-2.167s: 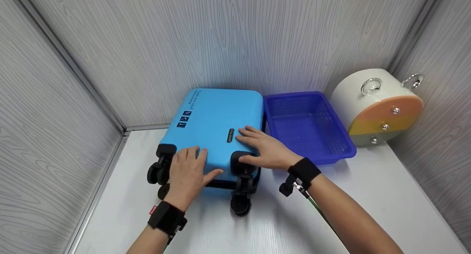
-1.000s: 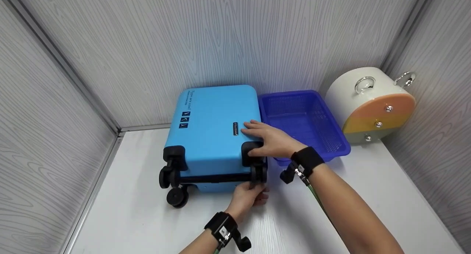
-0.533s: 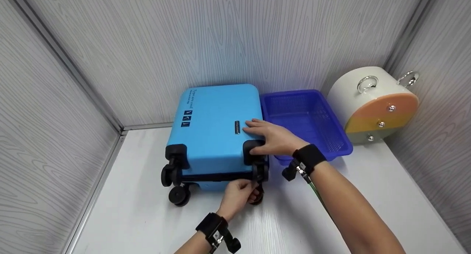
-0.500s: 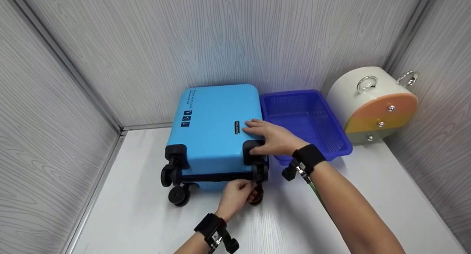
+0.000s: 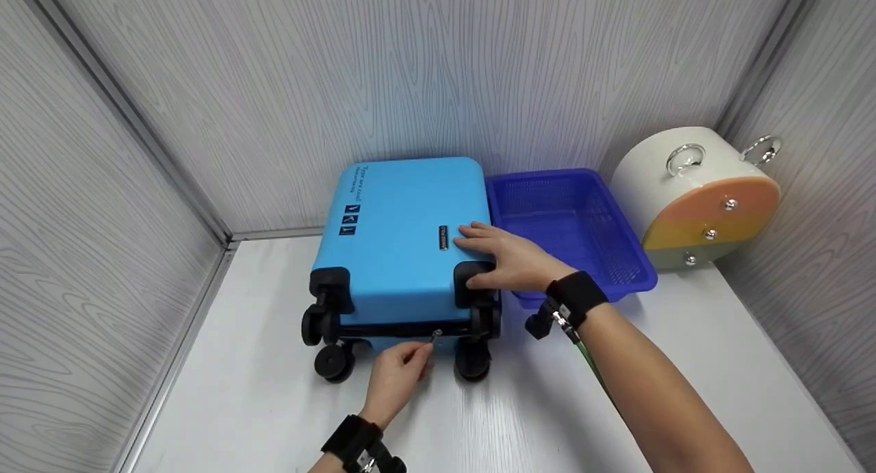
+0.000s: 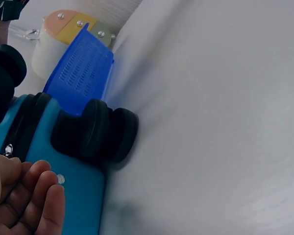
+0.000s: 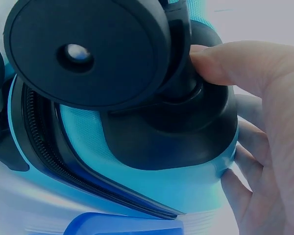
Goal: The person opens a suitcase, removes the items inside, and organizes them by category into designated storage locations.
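Note:
A small light-blue suitcase (image 5: 404, 233) lies flat on the table, its black wheels (image 5: 472, 359) toward me. My left hand (image 5: 397, 380) pinches a metal zipper pull (image 5: 436, 335) between thumb and forefinger, on the black zipper band across the wheel end. In the left wrist view the pull's silver slider (image 6: 9, 150) shows just past my fingertips. My right hand (image 5: 513, 259) rests with spread fingers on the suitcase's near right corner. Its thumb (image 7: 213, 66) lies against the black wheel mount (image 7: 171, 137), and the zipper teeth (image 7: 36, 127) run along the edge nearby.
A blue plastic basket (image 5: 619, 237) stands right against the suitcase. Beyond it sits a white rounded case (image 5: 657, 159) with ring handles and an orange, yellow and green front. Wood-grain panels (image 5: 438, 69) close off the back and both sides of the white table (image 5: 226, 391).
My left hand went from the suitcase's top to its right near wheel, then slid left along the zipper band with the pull. The suitcase turned slightly earlier; my right hand stayed on its corner.

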